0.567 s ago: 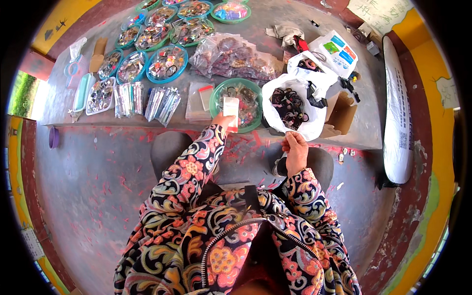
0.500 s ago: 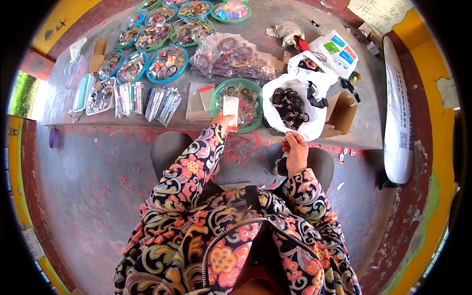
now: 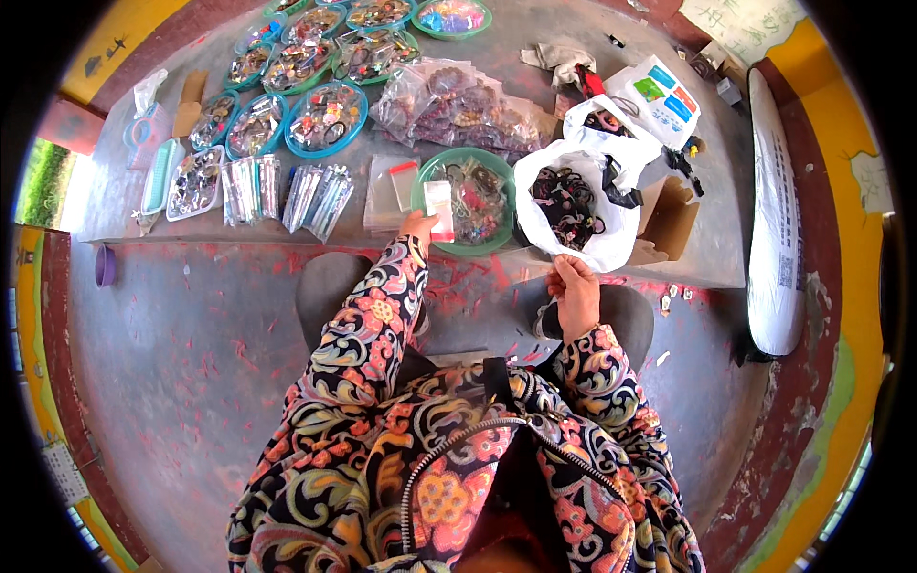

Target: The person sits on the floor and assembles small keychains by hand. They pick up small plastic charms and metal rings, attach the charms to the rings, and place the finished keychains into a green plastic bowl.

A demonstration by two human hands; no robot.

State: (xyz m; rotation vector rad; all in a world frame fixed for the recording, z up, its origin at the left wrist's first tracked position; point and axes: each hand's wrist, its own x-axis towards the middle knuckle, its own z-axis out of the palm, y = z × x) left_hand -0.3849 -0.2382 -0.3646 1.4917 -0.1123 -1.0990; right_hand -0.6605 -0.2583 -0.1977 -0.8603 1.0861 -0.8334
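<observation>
My left hand is closed on a small plastic packet, pale with a red strip at its lower end. The packet hangs over the left part of a green basket that holds small bagged trinkets. At the near edge of an open white plastic bag, the fingers of my right hand are pinched together. Whatever sits between them, if anything, is too small to make out. Inside that bag lies a heap of dark hair ties. More flat clear packets lie left of the green basket.
Blue and green baskets of trinkets stand at the back left. Bundles of wrapped pens lie near the table edge. Bagged beaded items fill the middle back. An open cardboard box and a long white wrapped package are at right.
My left hand has shifted slightly left with the packet, toward the green basket's left rim. My right hand keeps its pinch in nearly the same place.
</observation>
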